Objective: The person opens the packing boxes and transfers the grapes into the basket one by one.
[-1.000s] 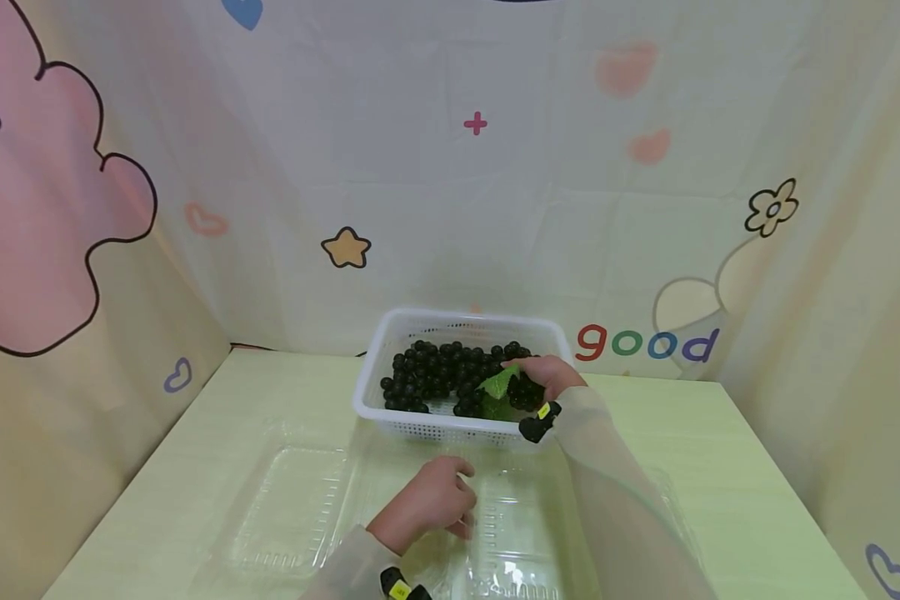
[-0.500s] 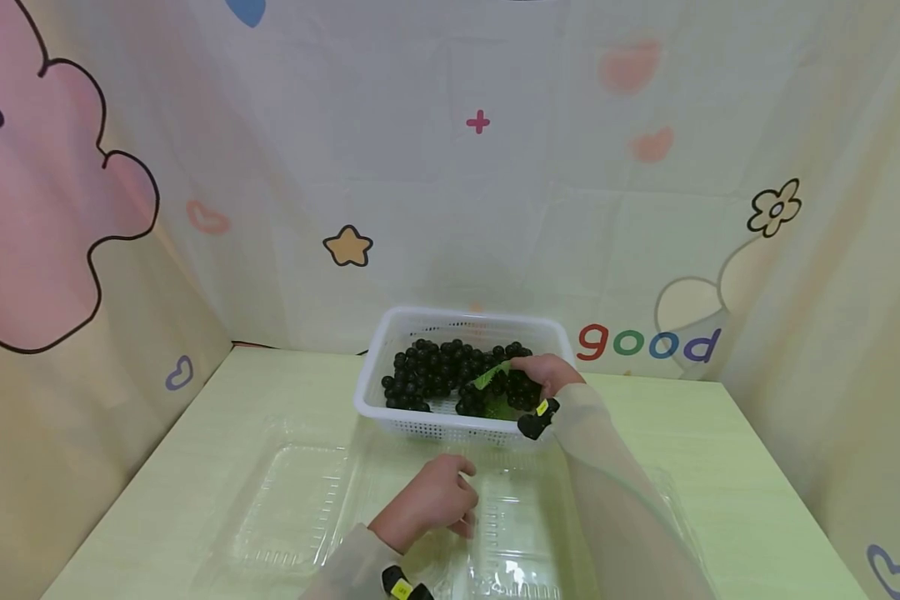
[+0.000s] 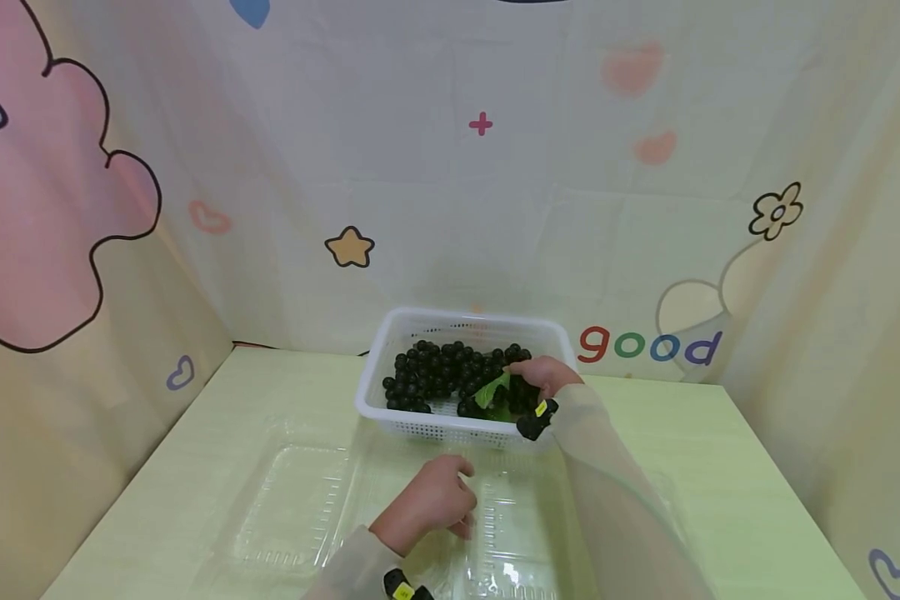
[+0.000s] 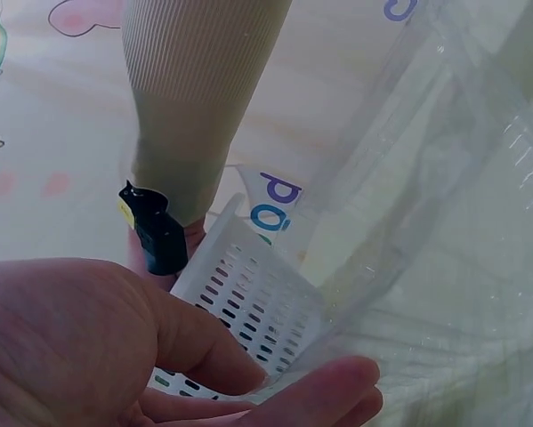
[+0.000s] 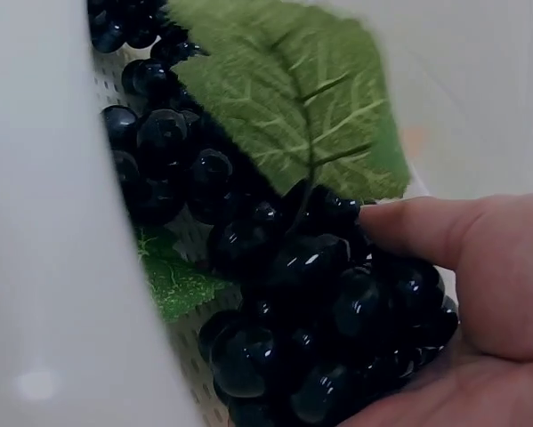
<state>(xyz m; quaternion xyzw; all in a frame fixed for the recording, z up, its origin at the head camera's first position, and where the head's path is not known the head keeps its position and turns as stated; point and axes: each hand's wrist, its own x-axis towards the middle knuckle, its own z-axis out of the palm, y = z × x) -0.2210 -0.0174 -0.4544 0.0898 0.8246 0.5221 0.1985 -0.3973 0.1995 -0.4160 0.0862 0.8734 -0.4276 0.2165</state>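
A bunch of dark grapes (image 5: 328, 302) with green leaves (image 5: 293, 107) lies in the right end of a white perforated basket (image 3: 435, 421). My right hand (image 3: 546, 375) reaches over the basket's rim and grips this bunch, with the thumb on its top and the other fingers beneath. More dark grapes (image 3: 435, 371) fill the basket's left and middle. Nearer to me, my left hand (image 3: 438, 496) pinches the edge of a clear plastic container (image 3: 513, 533) between thumb and fingers. In the left wrist view, that container's transparent wall (image 4: 462, 222) rises beside the fingertips.
Another clear plastic tray (image 3: 292, 500) lies on the pale table (image 3: 742, 500) left of the left hand. Part of a further clear piece shows beyond the right sleeve (image 3: 622, 492). A printed curtain (image 3: 450, 208) hangs directly behind the basket and along both sides.
The leaf by my right hand has tilted and shifted slightly left as the hand works at the grape bunch. My left hand has stayed in place.
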